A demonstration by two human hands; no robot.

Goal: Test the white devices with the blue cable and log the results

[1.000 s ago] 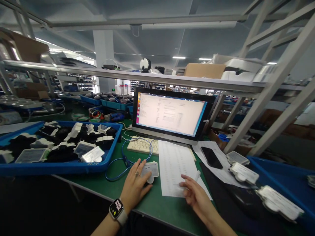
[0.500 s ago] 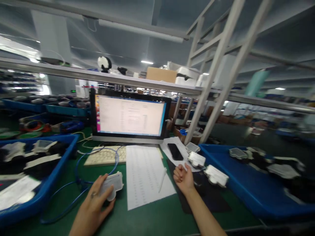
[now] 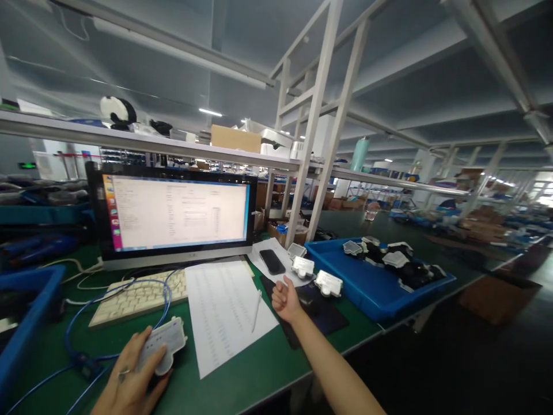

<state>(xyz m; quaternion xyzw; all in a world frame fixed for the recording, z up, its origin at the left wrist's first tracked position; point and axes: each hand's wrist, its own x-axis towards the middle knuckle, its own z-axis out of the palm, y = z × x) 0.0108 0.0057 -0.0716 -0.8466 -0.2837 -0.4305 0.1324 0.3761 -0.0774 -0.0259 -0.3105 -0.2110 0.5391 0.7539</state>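
My left hand (image 3: 125, 374) rests on a small grey-white device (image 3: 163, 344) at the near edge of the green bench, fingers curled round it; a blue cable (image 3: 88, 323) runs from it. My right hand (image 3: 286, 300) hovers as a loose fist over the black mat (image 3: 319, 320), beside a printed sheet (image 3: 224, 311) with a white pen (image 3: 256, 309) on it. Just past the fist lie three white devices (image 3: 328, 282).
A lit monitor (image 3: 173, 213) and beige keyboard (image 3: 138, 297) stand behind the sheet. A black phone (image 3: 272, 261) lies on paper. A blue tray (image 3: 371, 282) with several devices sits at right, another blue tray (image 3: 26, 323) at far left. A shelf rail (image 3: 151, 144) runs overhead.
The view has swung to the right. My right hand left the sheet, closed into a fist and moved toward the white devices. My left hand stayed on its device.
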